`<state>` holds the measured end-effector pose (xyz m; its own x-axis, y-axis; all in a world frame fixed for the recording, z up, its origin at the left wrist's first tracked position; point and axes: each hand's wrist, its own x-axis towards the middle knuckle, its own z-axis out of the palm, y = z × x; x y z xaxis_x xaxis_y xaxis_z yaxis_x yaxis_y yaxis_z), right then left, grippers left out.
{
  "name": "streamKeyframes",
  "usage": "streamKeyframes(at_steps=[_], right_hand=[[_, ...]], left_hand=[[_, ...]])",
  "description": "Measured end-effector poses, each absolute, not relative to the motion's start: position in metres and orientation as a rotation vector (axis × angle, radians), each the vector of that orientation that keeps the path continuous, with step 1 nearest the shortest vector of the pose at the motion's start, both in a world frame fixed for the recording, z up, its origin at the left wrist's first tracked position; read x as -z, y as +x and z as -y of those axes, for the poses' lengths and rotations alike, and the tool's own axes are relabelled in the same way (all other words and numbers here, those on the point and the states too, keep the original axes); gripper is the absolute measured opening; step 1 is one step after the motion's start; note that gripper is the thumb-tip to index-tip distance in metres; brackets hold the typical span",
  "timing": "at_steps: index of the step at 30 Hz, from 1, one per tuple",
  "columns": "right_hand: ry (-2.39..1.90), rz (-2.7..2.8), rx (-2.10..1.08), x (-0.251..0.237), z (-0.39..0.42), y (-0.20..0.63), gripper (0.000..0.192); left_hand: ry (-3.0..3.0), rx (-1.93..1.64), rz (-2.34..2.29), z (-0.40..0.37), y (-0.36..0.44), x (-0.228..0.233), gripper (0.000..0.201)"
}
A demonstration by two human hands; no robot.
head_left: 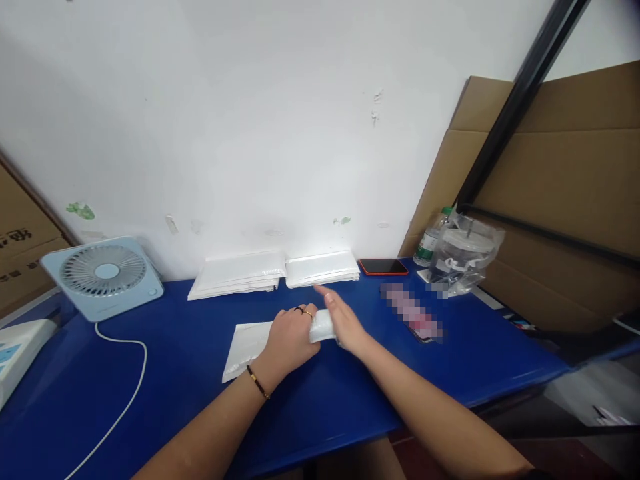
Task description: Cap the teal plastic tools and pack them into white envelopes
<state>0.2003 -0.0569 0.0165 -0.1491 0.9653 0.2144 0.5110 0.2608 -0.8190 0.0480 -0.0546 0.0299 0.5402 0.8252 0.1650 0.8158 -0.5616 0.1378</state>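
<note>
My left hand [294, 337], with rings and a dark bracelet, is closed around a white, shiny bubble-wrapped packet [323, 325] over the blue table. At the packet's right end, my right hand [344, 325] rests against it with its fingers stretched out; some of them are hidden behind. A flat white bubble mailer [246, 343] lies on the table, reaching under my left hand. Whether the packet and this mailer are joined, I cannot tell. Behind my hands, against the wall, are a left stack of white mailers [237, 273] and a right stack [323, 268].
A light blue fan [105, 272] with a white cable stands left, near a white device [23, 350]. Toward the right lie a red-edged phone [384, 267] and a blurred pinkish item [413, 313]. A bottle [427, 243] and a bagged cup [463, 253] stand near cardboard [560, 173].
</note>
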Motion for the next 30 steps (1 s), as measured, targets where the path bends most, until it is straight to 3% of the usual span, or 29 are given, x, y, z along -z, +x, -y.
streamKeyframes(at_steps=[2, 6, 8, 13, 16, 20, 24, 25, 28, 30], right_hand=[[-1.376, 1.882, -0.841, -0.008, 0.056, 0.194, 0.058], [-1.469, 1.861, -0.667, -0.008, 0.050, 0.217, 0.052], [-1.566, 1.855, -0.553, -0.009, 0.048, 0.235, 0.044], [-1.772, 2.012, -0.573, -0.002, 0.056, 0.251, 0.039], [-1.670, 2.012, -0.664, 0.003, 0.059, 0.242, 0.028], [-1.469, 1.919, -0.954, 0.002, 0.063, 0.231, 0.027], [-1.232, 2.002, -1.028, -0.005, 0.074, 0.228, 0.022], [-1.202, 2.040, -0.999, -0.006, 0.078, 0.228, 0.024], [-1.153, 2.132, -0.878, -0.008, 0.089, 0.228, 0.056], [-1.192, 2.101, -0.748, -0.005, 0.094, 0.227, 0.065]], left_hand=[[2.703, -0.313, -1.398, 0.055, 0.046, -0.023, 0.048], [2.678, -0.220, -1.252, 0.051, 0.026, -0.016, 0.108], [2.660, -0.147, -1.200, 0.049, 0.013, -0.013, 0.115], [2.677, -0.096, -1.154, 0.049, 0.003, 0.001, 0.096], [2.686, -0.132, -1.197, 0.052, 0.009, 0.007, 0.096], [2.692, -0.195, -1.236, 0.053, 0.013, 0.008, 0.095], [2.741, -0.269, -1.174, 0.057, 0.015, 0.001, 0.082], [2.763, -0.278, -1.157, 0.058, 0.017, -0.002, 0.074], [2.836, -0.256, -1.142, 0.063, 0.022, -0.007, 0.043], [2.870, -0.238, -1.156, 0.066, 0.024, -0.007, 0.037]])
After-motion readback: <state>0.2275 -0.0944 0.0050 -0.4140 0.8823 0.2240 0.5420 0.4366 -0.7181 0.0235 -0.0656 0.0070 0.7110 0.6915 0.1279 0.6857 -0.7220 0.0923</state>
